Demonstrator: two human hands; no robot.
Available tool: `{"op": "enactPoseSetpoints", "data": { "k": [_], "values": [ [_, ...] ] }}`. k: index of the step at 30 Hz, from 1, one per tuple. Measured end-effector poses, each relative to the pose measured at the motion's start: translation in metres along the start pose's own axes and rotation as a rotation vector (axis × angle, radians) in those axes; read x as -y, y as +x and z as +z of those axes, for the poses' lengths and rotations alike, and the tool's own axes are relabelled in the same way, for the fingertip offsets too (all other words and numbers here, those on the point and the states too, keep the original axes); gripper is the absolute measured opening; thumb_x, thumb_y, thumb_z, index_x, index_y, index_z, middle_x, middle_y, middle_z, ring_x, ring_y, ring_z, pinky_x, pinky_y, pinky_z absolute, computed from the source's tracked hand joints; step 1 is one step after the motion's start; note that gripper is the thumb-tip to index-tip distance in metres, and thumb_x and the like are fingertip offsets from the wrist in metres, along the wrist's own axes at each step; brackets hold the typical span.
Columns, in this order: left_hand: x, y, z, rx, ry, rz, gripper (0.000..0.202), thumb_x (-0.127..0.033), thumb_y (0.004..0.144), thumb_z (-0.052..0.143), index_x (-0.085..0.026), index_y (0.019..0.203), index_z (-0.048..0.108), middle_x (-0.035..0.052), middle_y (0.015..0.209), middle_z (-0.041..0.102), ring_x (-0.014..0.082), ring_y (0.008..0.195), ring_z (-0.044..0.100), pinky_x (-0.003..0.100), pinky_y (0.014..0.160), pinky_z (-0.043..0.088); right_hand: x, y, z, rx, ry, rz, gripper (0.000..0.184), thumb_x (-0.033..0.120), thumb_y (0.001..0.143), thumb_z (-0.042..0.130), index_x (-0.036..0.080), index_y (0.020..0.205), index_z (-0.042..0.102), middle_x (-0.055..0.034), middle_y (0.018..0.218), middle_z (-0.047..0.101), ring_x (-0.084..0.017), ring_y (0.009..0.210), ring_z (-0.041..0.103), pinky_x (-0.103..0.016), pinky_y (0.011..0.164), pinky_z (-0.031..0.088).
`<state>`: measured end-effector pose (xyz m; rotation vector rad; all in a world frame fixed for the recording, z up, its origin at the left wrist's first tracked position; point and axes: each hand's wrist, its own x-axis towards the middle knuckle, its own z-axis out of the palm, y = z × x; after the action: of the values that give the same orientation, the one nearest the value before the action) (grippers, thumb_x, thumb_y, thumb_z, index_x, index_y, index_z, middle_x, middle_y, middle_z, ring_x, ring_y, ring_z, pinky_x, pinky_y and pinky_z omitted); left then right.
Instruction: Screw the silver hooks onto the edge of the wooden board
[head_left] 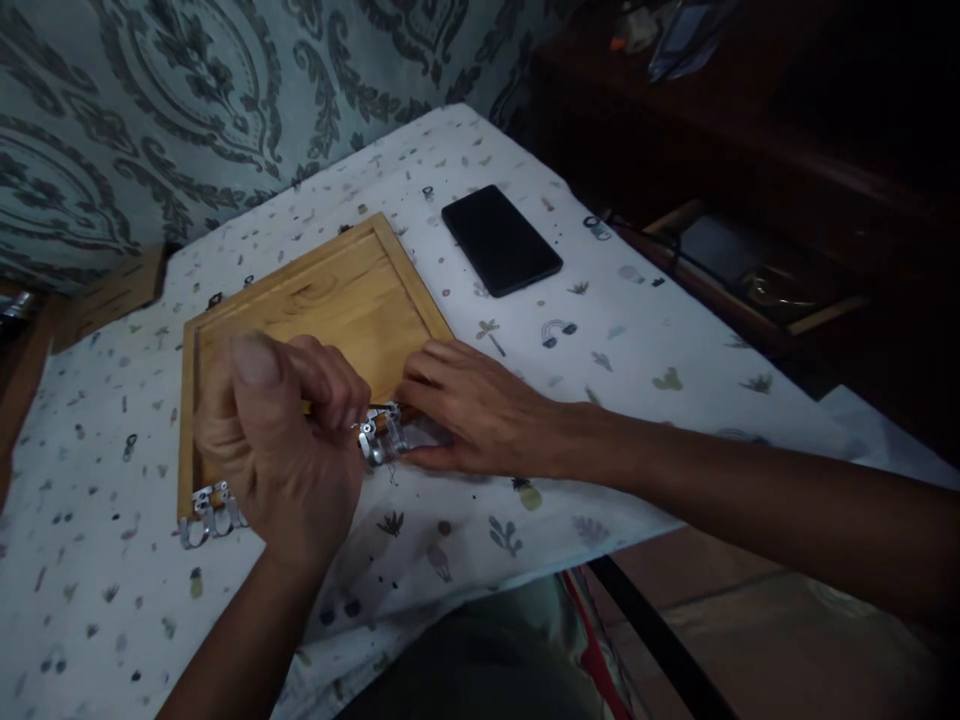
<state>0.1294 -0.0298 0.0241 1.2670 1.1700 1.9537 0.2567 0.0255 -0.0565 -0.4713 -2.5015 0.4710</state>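
Note:
A wooden framed board [337,300] lies flat on the table's white patterned cloth [637,340]. My left hand [281,450] is closed in a pinch on a thin tool with a dark tip, held at the board's near edge. The tip points at a small metal bracket [379,435] on that edge. My right hand [472,410] rests palm down beside the bracket, fingers pressed on the board's near right corner. A second metal bracket [206,512] sits at the board's near left corner.
A black phone [501,240] lies face up beyond the board. Small screws and metal bits [598,227] are scattered on the cloth. A patterned wall stands behind; dark wooden furniture with an open drawer [750,280] is to the right.

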Motion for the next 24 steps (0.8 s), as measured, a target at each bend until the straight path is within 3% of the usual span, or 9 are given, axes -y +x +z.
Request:
{"op": "enactPoseSetpoints", "data": {
  "k": [5,11,17,24],
  "values": [
    [0.0049,0.0028,-0.0022,0.104,-0.064,-0.043,0.051,-0.036,0.086,0.078,-0.019,0.052,0.044,-0.0049,0.045,0.03,0.0069,0.04,0.03,0.028,0.038,0.024,0.0,0.0001,0.0008,-0.016,-0.018,0.001,0.04,0.051,0.092,0.069,0.012,0.098,0.066,-0.011,0.099,0.059,-0.023,0.088,0.049,-0.039,0.077,0.041],
    [0.0068,-0.001,-0.0045,0.181,-0.04,0.01,0.049,-0.035,0.092,0.074,-0.018,0.056,0.045,-0.0053,0.047,0.036,0.0066,0.04,0.034,0.026,0.039,0.03,0.0006,0.0006,0.0004,-0.011,-0.018,0.0,0.042,0.053,0.093,0.067,0.012,0.097,0.066,-0.0114,0.098,0.06,-0.024,0.087,0.05,-0.038,0.076,0.041],
    [0.0057,0.0009,-0.0032,0.173,-0.003,0.021,0.05,-0.038,0.091,0.075,-0.018,0.055,0.046,-0.0057,0.045,0.04,0.0072,0.039,0.04,0.026,0.037,0.033,-0.0003,0.0002,0.0007,-0.015,-0.003,-0.006,0.043,0.054,0.094,0.065,0.012,0.098,0.066,-0.0114,0.098,0.06,-0.023,0.087,0.049,-0.039,0.079,0.042],
    [0.0075,0.0017,-0.0077,0.163,0.156,0.045,0.046,-0.043,0.09,0.076,-0.02,0.059,0.049,-0.004,0.048,0.052,0.0126,0.043,0.054,0.031,0.046,0.048,-0.0015,0.0001,0.0043,-0.028,-0.004,0.006,0.044,0.056,0.092,0.068,0.013,0.099,0.066,-0.0092,0.096,0.058,-0.024,0.089,0.048,-0.039,0.081,0.041]
  ]
}}
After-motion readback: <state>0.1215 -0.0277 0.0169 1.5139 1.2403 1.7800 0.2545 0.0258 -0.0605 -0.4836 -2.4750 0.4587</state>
